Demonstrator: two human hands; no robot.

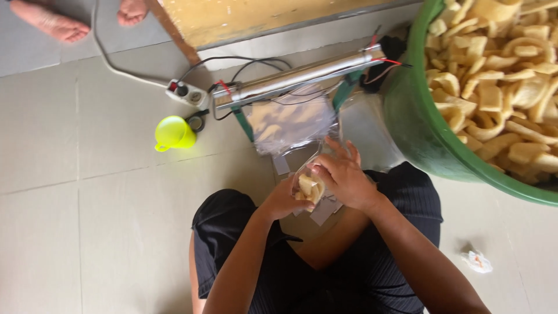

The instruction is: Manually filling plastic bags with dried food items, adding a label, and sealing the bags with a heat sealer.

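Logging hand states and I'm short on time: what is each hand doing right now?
Left hand: closed around the small clear bag of crackers.
Right hand: fingers at the bag's top, gripping it.

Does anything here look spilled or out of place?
One crumpled scrap lies alone on the floor tiles, right of the person's knee, apart from the other things. No crackers have spilled from the green tub.

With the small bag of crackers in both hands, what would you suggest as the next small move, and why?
Probably lift the bag forward to the sealer. The left hand cups it from below, the right hand pinches its top, crackers already sit inside, and the sealer bar lies just ahead.
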